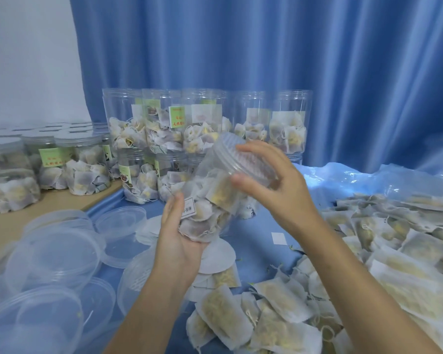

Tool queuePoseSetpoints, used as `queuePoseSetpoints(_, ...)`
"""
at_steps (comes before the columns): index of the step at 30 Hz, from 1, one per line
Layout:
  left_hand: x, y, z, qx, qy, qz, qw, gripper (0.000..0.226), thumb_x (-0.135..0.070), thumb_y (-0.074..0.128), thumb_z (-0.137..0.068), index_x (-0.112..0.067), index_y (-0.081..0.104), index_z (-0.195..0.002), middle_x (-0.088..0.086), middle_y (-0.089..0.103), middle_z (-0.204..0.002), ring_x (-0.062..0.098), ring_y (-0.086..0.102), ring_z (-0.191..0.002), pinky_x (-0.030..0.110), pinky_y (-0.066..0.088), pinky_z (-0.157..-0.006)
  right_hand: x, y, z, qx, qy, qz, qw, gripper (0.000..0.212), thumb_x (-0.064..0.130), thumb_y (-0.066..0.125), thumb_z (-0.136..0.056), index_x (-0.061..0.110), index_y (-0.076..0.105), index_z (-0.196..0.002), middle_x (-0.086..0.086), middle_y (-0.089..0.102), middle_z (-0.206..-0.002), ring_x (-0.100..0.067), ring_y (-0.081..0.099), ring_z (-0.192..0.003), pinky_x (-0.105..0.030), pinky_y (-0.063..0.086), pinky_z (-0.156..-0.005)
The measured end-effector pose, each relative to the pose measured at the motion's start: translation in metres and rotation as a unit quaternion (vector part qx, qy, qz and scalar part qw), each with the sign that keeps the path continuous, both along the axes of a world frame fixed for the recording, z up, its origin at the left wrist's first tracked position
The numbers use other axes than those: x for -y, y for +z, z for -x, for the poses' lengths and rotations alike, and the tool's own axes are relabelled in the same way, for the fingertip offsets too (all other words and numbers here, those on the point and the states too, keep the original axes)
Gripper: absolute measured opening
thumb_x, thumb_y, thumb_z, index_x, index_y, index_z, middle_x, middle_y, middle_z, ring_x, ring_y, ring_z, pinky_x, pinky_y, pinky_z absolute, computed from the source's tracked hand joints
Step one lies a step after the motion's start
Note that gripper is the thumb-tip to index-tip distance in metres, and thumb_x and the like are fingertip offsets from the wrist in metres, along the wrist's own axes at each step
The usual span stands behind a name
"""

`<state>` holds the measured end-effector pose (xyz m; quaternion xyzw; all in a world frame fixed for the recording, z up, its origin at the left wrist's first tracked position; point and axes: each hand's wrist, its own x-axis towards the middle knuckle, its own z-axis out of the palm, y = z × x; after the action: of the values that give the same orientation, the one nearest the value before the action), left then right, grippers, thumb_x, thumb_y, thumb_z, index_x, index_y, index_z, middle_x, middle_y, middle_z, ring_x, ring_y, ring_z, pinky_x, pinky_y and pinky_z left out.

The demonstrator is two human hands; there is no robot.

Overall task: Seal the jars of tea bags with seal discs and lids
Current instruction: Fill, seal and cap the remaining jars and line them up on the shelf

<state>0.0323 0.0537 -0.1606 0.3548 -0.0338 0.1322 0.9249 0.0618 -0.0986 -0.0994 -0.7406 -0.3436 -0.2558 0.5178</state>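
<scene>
The head view, the only one there is, shows a person holding a clear jar (210,200) of tea bags up off the desk (3,223), tilted with its mouth up and to the right. The left hand (179,236) is wrapped around the jar's base, gripping it from below, while the right hand (274,180) is closed over the ribbed clear lid (237,155) on the mouth, thumb on the near side and fingers curled over the far rim. The step in hand looks like screwing the lid down; whether a seal disc already sits under it cannot be told through the plastic. The next move probably calls for turning the lid until it seats square on the threads, then setting the jar down with the finished ones. Capped jars (79,167) stand at the left back edge of the desk, and open filled jars (205,121), stacked two high, stand along the back in front of a blue curtain (266,47). Loose lids (51,254) crowd the near left corner, white seal discs (218,256) lie just under the held jar, and loose tea bags (394,264) cover the right side and the near edge. Free room is scarce: only a small patch of blue sheet (256,249) in the middle is bare, so a jar put down there would sit close to the discs and bags, and the lid pile near the left edge looks easy to knock.
</scene>
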Motion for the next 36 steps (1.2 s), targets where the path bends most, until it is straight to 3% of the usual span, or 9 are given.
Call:
queuePoseSetpoints(4,-0.001,-0.005,-0.004,0.007,0.039,0.001,0.999,0.059,-0.028,0.059,-0.079,-0.006,0.048,-0.133,0.016,0.058,-0.13,0.028,0.056,-0.119,0.047,0.038,-0.106,0.019,0.012,-0.007,-0.086,-0.068,0.062,0.992,0.046,0.078,0.057,-0.059,0.05,0.054,-0.095,0.035,0.056,-0.103,0.006,0.055,-0.097,-0.022,0.047,-0.078)
queuePoseSetpoints(8,-0.005,-0.009,-0.006,0.006,0.053,-0.034,0.998,0.062,-0.027,0.063,-0.075,-0.009,0.049,-0.133,0.011,0.06,-0.128,0.025,0.058,-0.118,0.044,0.037,-0.108,0.034,0.012,-0.016,-0.206,-0.033,0.146,0.967,0.077,0.075,0.059,-0.052,0.06,0.037,-0.124,0.006,0.065,-0.108,-0.012,0.059,-0.1,-0.037,0.049,-0.093)
queuePoseSetpoints(13,-0.006,-0.01,-0.005,0.014,0.091,-0.098,0.991,0.043,-0.026,0.067,-0.069,-0.019,0.063,-0.111,0.003,0.071,-0.108,0.018,0.067,-0.102,0.035,0.048,-0.089,0.046,0.01,-0.021,-0.23,0.039,0.183,0.955,0.089,0.045,0.066,-0.057,0.059,0.024,-0.135,0.005,0.066,-0.103,-0.009,0.062,-0.088,-0.026,0.047,-0.088)
queuePoseSetpoints(16,-0.007,-0.011,-0.006,0.004,0.09,-0.116,0.989,0.048,-0.029,0.068,-0.067,-0.018,0.063,-0.113,0.003,0.07,-0.11,0.017,0.066,-0.104,0.034,0.048,-0.09,0.051,0.008,-0.02,-0.18,0.094,0.202,0.958,0.09,0.015,0.071,-0.056,0.054,0.033,-0.126,-0.005,0.05,-0.127,-0.026,0.054,-0.111,-0.045,0.05,-0.094)
queuePoseSetpoints(18,-0.008,-0.011,-0.007,-0.007,0.084,-0.114,0.99,0.051,-0.03,0.068,-0.066,-0.018,0.062,-0.114,0.003,0.069,-0.113,0.017,0.065,-0.107,0.035,0.045,-0.096,0.053,0.007,-0.021,-0.151,0.111,0.221,0.957,0.094,0.004,0.071,-0.054,0.055,0.033,-0.124,0.011,0.039,-0.137,-0.032,0.041,-0.127,-0.045,0.05,-0.095)
queuePoseSetpoints(21,-0.01,-0.011,-0.009,-0.003,0.087,-0.096,0.992,0.049,-0.027,0.066,-0.068,-0.016,0.061,-0.115,0.0,0.071,-0.108,0.014,0.066,-0.102,0.033,0.046,-0.092,0.055,0.006,-0.022,-0.144,0.102,0.209,0.962,0.09,0.024,0.082,-0.05,0.057,0.038,-0.122,0.016,0.048,-0.128,-0.012,0.048,-0.123,-0.024,0.056,-0.081)
queuePoseSetpoints(27,-0.009,-0.011,-0.007,0.012,0.097,-0.091,0.991,0.045,-0.027,0.065,-0.068,-0.015,0.061,-0.111,0.003,0.069,-0.11,0.018,0.064,-0.106,0.038,0.044,-0.101,0.041,0.001,-0.022,-0.268,-0.044,0.146,0.951,0.083,0.086,0.051,-0.049,0.038,0.047,-0.116,-0.007,0.062,-0.089,-0.026,0.068,-0.05,-0.029,0.052,-0.057)
queuePoseSetpoints(33,-0.006,-0.009,-0.007,0.015,0.095,-0.048,0.994,0.047,-0.029,0.061,-0.074,-0.012,0.057,-0.119,0.009,0.065,-0.118,0.019,0.065,-0.105,0.038,0.047,-0.096,0.029,0.006,-0.015,-0.248,-0.102,0.109,0.957,0.085,0.094,0.041,-0.047,0.037,0.056,-0.108,0.0,0.063,-0.078,-0.017,0.066,-0.047,-0.027,0.05,-0.052)
queuePoseSetpoints(36,-0.006,-0.003,-0.006,-0.005,0.032,-0.004,0.999,0.054,-0.038,0.052,-0.084,-0.009,0.053,-0.129,0.014,0.062,-0.124,0.028,0.061,-0.113,0.045,0.05,-0.095,0.024,0.005,-0.013,-0.279,0.008,0.014,0.96,0.102,0.089,0.059,-0.045,0.034,0.048,-0.131,0.006,0.065,-0.096,-0.007,0.068,-0.075,-0.029,0.058,-0.069)
